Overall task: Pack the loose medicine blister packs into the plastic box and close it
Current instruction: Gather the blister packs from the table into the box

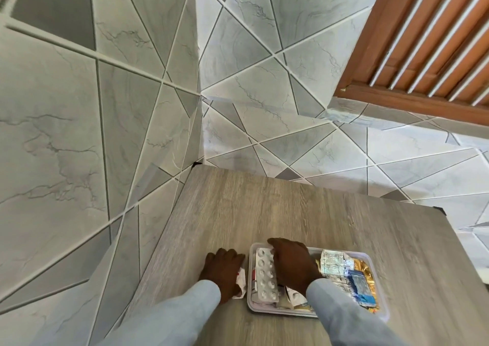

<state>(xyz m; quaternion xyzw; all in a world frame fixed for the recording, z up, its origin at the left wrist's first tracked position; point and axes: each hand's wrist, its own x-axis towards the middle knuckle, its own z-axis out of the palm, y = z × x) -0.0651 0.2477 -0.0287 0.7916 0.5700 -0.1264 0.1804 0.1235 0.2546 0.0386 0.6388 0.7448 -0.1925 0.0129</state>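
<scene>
A clear plastic box (pixel 381 310) lies open on the wooden table (pixel 264 208), near its front edge. Inside it are a silver blister pack (pixel 266 275) at the left, printed foil strips (pixel 334 263), a gold strip (pixel 361 265) and a blue pack (pixel 361 286) at the right. My right hand (pixel 292 263) reaches into the box with its fingers on the silver blister pack. Left of the box, my left hand (pixel 223 271) rests on the table, closed over a white and red pack (pixel 241 285). No lid is in view.
The table stands in a corner of grey marble-patterned walls (pixel 105 107). A brown wooden louvred window frame (pixel 423 41) is at the upper right. The table's far edge and right corner (pixel 440 209) are visible.
</scene>
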